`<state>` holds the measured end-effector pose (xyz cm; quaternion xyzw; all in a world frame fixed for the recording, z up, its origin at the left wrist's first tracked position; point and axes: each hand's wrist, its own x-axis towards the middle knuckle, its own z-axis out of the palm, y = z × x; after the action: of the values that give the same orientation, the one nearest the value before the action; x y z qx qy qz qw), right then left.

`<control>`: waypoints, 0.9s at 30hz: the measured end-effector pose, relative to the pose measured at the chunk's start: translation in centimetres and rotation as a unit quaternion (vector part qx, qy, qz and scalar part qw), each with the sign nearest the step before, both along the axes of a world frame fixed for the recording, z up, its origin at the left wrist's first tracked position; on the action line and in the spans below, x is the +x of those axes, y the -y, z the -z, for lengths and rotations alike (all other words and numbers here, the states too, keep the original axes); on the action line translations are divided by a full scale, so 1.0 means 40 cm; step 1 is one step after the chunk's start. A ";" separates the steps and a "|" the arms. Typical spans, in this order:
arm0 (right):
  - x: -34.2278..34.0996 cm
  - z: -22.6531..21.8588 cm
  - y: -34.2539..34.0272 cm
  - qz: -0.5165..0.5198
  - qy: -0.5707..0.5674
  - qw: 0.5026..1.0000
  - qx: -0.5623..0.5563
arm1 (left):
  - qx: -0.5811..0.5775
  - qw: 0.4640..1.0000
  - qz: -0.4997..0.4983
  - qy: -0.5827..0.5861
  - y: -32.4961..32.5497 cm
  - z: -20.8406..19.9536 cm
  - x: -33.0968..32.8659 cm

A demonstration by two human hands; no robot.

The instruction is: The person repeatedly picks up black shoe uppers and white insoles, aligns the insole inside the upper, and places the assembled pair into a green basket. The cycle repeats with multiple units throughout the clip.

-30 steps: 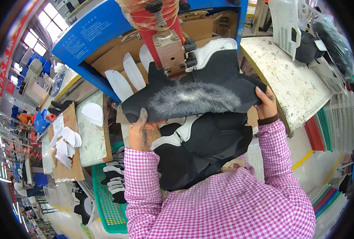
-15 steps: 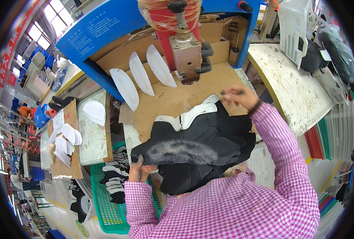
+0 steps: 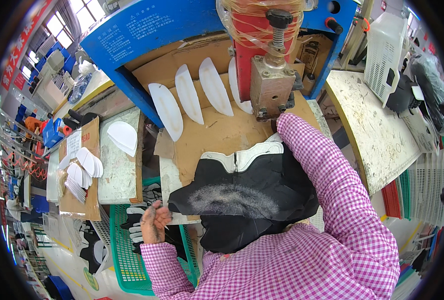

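A stack of black fabric pieces (image 3: 232, 182) lies at the front of the cardboard-covered bench, with white curved edging (image 3: 262, 149) along its far side and a pale speckled patch on top. My left hand (image 3: 155, 221) hovers just off the stack's left corner, its smudged fingers loosely bent and apart. My right forearm (image 3: 322, 160) reaches over the stack's right side to the metal press head (image 3: 272, 87). The sleeve and the press hide my right hand and whatever it may hold. White half-moon pieces (image 3: 188, 94) lean in a row left of the press head.
A blue machine frame (image 3: 157, 30) surrounds the work spot. Left stand a side table with white cut pieces (image 3: 122, 137) and cardboard with more (image 3: 84, 167). Below is a green basket (image 3: 124, 272) of black-and-white pieces. A worn side table (image 3: 377, 125) stands right, with a white crate (image 3: 382, 55).
My left hand has come off the black stack and moved left. My right hand, earlier closed beside the stack, has gone in under the press head. The whole view has shifted slightly.
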<state>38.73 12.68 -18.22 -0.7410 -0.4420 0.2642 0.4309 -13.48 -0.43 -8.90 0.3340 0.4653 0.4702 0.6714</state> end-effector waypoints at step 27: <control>0.092 -0.303 0.389 0.016 0.137 0.976 0.171 | 0.142 0.975 0.160 -0.055 0.042 -0.226 0.340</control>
<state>42.41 -2.88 -6.10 -0.6923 -0.5236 0.0737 0.4910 0.11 -2.10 0.13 0.5215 0.3705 0.3990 0.6569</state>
